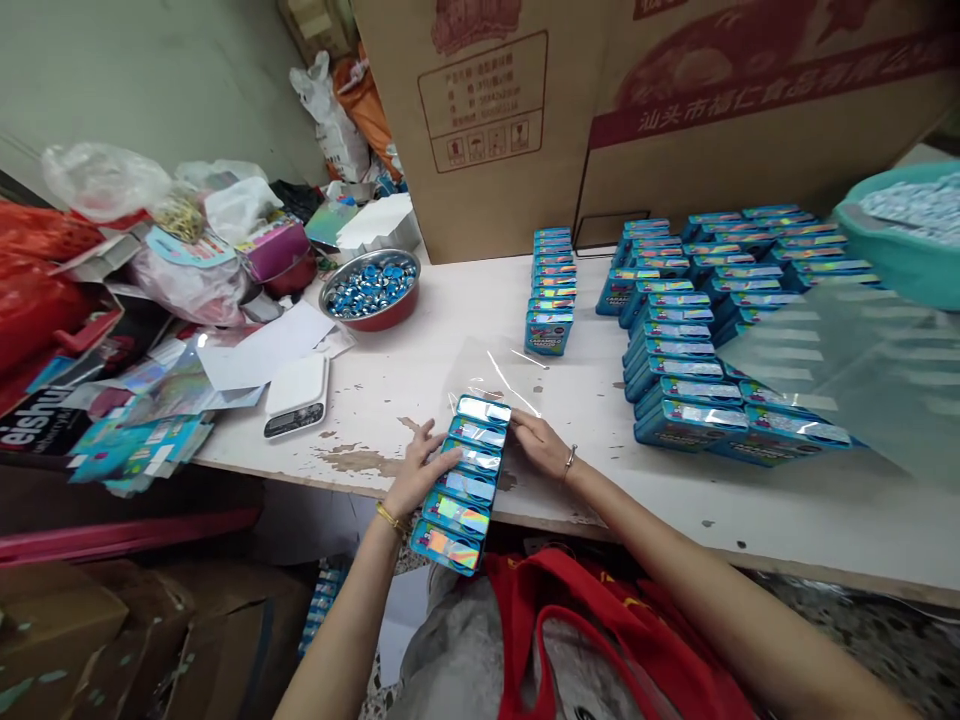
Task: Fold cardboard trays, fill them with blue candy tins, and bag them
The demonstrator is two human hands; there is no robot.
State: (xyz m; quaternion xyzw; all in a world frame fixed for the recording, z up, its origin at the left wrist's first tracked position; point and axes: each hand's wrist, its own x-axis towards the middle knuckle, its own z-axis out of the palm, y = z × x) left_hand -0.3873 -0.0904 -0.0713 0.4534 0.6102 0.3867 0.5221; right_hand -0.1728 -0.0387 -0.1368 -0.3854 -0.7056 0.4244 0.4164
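Observation:
A row of several small blue candy boxes (470, 487) with shiny strips on their tops slants over the table's front edge. My left hand (420, 475) grips its left side, thumb across the tops. At the far right end my right hand (538, 445) is closed against the row, its fingertips partly hidden. A clear plastic bag (487, 365) lies around the far end of the row; I cannot tell how much of the row it covers. Beyond the right hand, a line of the same boxes (549, 335) stands upright.
Many blue boxes (675, 365) stand in rows at right, partly under clear plastic sheets (862, 370). A teal basin (885, 245) holds small white pieces. A steel bowl (375, 320) of blue pieces, a white scale (298, 390) and bagged clutter are at left. A large carton (510, 200) stands behind.

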